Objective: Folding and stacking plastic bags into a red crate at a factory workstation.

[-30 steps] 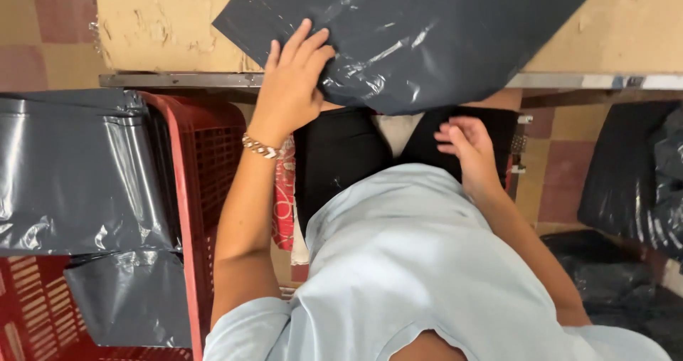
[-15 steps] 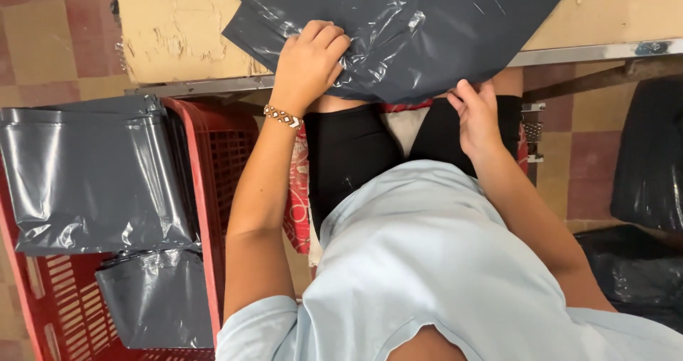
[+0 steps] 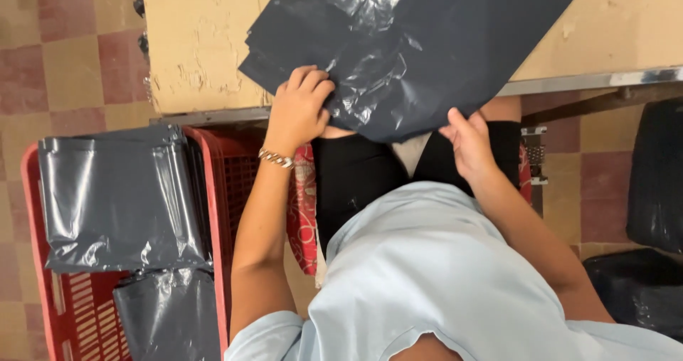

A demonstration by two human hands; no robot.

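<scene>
Now the left hand (image 3: 297, 108) pinches the big dark shiny plastic bag (image 3: 413, 44) on the worn tan table (image 3: 196, 41); the right hand (image 3: 469, 144) seems to grip its near edge.

Glossy dark plastic bags (image 3: 420, 41) on scuffed wooden table (image 3: 199, 41).

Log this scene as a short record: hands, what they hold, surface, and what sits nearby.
left hand: grips the near edge of the dark plastic bag
right hand: pinches the same edge, further right
bag: flat on the worn tan table, overhanging its metal edge
wrist: bracelet on left
nearby: red crate with folded grey bags
</scene>
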